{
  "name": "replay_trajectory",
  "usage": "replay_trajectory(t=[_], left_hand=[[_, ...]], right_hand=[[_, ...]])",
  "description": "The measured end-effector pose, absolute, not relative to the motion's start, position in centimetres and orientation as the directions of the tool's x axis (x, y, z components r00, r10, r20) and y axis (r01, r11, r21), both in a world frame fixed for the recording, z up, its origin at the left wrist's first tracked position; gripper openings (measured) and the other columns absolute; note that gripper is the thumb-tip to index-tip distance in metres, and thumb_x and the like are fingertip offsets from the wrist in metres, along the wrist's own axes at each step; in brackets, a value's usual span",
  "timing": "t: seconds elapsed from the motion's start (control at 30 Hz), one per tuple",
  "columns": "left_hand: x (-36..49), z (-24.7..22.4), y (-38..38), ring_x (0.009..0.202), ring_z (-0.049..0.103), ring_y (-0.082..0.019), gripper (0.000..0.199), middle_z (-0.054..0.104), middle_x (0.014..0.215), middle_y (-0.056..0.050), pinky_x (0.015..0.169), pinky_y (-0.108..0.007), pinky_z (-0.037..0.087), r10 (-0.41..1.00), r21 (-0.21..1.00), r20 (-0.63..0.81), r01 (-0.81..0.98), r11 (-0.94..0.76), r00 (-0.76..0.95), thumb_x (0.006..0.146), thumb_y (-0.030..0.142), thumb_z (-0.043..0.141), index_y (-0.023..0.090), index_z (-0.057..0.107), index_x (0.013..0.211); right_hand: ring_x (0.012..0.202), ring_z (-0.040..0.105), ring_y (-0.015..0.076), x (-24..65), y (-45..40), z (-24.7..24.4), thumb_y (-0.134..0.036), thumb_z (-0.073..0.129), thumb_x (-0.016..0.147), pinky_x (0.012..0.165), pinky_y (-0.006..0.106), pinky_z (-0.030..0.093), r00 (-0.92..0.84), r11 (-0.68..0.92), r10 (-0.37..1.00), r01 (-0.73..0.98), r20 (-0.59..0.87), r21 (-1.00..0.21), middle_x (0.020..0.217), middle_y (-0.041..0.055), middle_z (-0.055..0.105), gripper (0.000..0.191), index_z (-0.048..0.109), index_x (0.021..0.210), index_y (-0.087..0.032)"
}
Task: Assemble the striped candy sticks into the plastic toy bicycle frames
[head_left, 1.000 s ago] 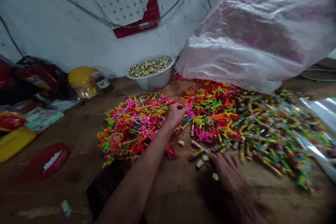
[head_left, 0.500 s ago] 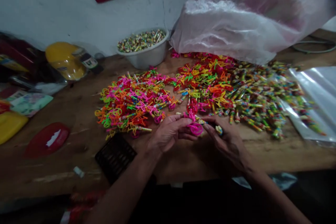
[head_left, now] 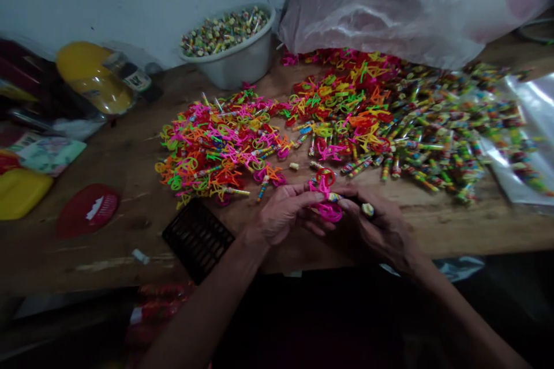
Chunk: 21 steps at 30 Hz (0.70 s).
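While pinching, both hands (head_left: 333, 216) closed around pink toy (head_left: 325, 199).

A white bowl (head_left: 242, 60) of wrapped candies stands by the wall beside a big clear plastic bag (head_left: 407, 3). A yellow helmet (head_left: 93, 75), a red plastic lid (head_left: 86, 210) and a black grid tray (head_left: 197, 239) lie left.

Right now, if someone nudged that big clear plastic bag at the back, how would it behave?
The plastic bag is thin and crinkled, so it would likely dent, not slide. It bulges full, so probably bulky yet fairly light.
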<state>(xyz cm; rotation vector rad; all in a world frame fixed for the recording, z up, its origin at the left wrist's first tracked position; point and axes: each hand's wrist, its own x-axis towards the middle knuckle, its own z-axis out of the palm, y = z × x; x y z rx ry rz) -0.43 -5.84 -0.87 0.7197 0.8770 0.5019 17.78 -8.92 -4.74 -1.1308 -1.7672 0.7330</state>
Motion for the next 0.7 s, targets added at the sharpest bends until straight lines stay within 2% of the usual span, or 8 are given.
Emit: replay_trajectory(t=[0.17, 0.33, 0.47, 0.53, 0.63, 0.67, 0.7], left_hand=[[0.0, -1.2, -5.9, 0.059, 0.067, -0.018, 0.023, 0.068, 0.074, -0.008, 0.050, -0.025, 0.052, 0.571, 0.679, -0.565, -0.057, 0.732, 0.596, 0.076, 0.027, 0.063, 0.009, 0.062, 0.090], [0.8, -1.3, -6.3, 0.058, 0.065, -0.016, 0.020, 0.068, 0.071, -0.009, 0.050, -0.023, 0.051, 0.642, 0.736, -0.592, 0.002, 0.677, 0.486, 0.075, 0.026, 0.063, 0.008, 0.060, 0.082], [1.5, -1.5, -6.6, 0.058, 0.065, -0.015, 0.021, 0.067, 0.070, -0.008, 0.050, -0.024, 0.052, 0.660, 0.742, -0.622, 0.048, 0.668, 0.421, 0.074, 0.028, 0.063, 0.009, 0.060, 0.082], [1.2, -1.1, -6.2, 0.059, 0.064, -0.015, 0.022, 0.067, 0.071, -0.007, 0.051, -0.024, 0.052, 0.708, 0.779, -0.606, 0.091, 0.620, 0.363, 0.073, 0.030, 0.065, 0.010, 0.060, 0.082], [-0.9, 0.9, -4.3, 0.055, 0.062, -0.014, 0.024, 0.066, 0.068, -0.005, 0.050, -0.024, 0.051, 0.836, 0.867, -0.497, 0.172, 0.468, 0.231, 0.073, 0.034, 0.065, 0.013, 0.060, 0.083], [-2.2, 1.8, -3.3, 0.054, 0.061, -0.014, 0.026, 0.065, 0.068, -0.004, 0.050, -0.024, 0.050, 0.885, 0.887, -0.440, 0.225, 0.402, 0.152, 0.074, 0.036, 0.064, 0.013, 0.060, 0.085], [-3.6, 2.9, -2.2, 0.053, 0.060, -0.014, 0.027, 0.065, 0.067, -0.003, 0.049, -0.024, 0.049, 0.936, 0.896, -0.350, 0.304, 0.323, 0.038, 0.074, 0.038, 0.063, 0.014, 0.060, 0.087]], right_hand=[[0.082, 0.061, 0.0174, 19.1, -9.2, -5.1, -0.014, 0.047, 0.086, 0.070, 0.028, 0.047, -0.336, 0.529, 0.847, 0.457, 0.411, -0.716, 0.091, 0.0049, 0.064, 0.026, 0.055, 0.109, -0.021], [0.079, 0.061, 0.0198, 20.2, -9.3, -4.6, -0.009, 0.051, 0.076, 0.067, 0.030, 0.048, -0.487, 0.648, 0.757, 0.468, 0.436, -0.601, 0.090, 0.0072, 0.063, 0.035, 0.051, 0.110, -0.018], [0.073, 0.061, 0.0193, 19.8, -9.2, -4.3, -0.007, 0.046, 0.076, 0.062, 0.031, 0.050, -0.495, 0.593, 0.795, 0.511, 0.351, -0.622, 0.086, 0.0084, 0.063, 0.031, 0.054, 0.105, -0.015], [0.082, 0.061, 0.0213, 19.4, -9.1, -4.0, -0.006, 0.043, 0.076, 0.067, 0.034, 0.052, -0.462, 0.553, 0.826, 0.557, 0.323, -0.619, 0.096, 0.0115, 0.063, 0.037, 0.054, 0.110, -0.014], [0.110, 0.053, 0.0271, 18.7, -9.5, -2.1, -0.007, 0.045, 0.076, 0.086, 0.045, 0.048, -0.275, 0.484, 0.872, 0.614, 0.405, -0.624, 0.124, 0.0144, 0.053, 0.049, 0.050, 0.124, -0.017], [0.114, 0.050, 0.0273, 18.5, -9.9, -1.0, -0.009, 0.046, 0.078, 0.091, 0.047, 0.046, -0.187, 0.449, 0.883, 0.604, 0.431, -0.659, 0.128, 0.0124, 0.051, 0.050, 0.048, 0.126, -0.020], [0.111, 0.052, 0.0253, 18.5, -10.6, 0.3, -0.012, 0.046, 0.081, 0.093, 0.047, 0.045, -0.089, 0.431, 0.882, 0.547, 0.462, -0.717, 0.121, 0.0096, 0.055, 0.044, 0.051, 0.123, -0.023]])
